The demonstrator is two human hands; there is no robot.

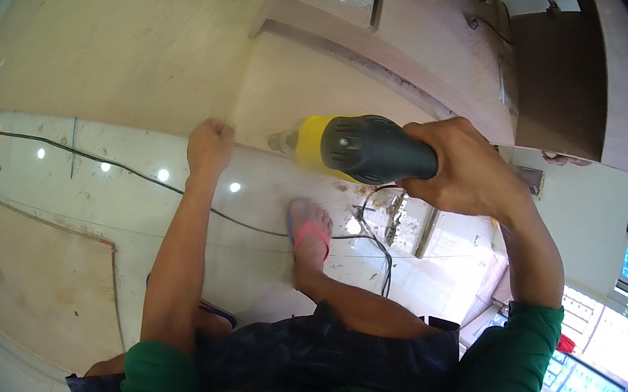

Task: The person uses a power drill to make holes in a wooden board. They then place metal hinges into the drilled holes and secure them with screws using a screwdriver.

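Note:
My right hand (453, 165) is wrapped round the dark rear of a yellow and black power tool (364, 149), which lies level with its nose to the left. The tool's grey nose is blurred and sits above the near edge of a pale plywood panel (129, 37); I cannot tell whether it touches. To the left of the nose, my left hand (210, 147) is closed at the panel's near edge. Its fingers curl over the edge, and their tips are hidden.
A black cable (120, 165) runs across the glossy tiled floor, near my sandalled foot (312, 223). Another wooden board (28, 261) lies at the lower left. Beyond the panel stands an open wooden cabinet frame (558, 85). Windows (596, 344) are at the right.

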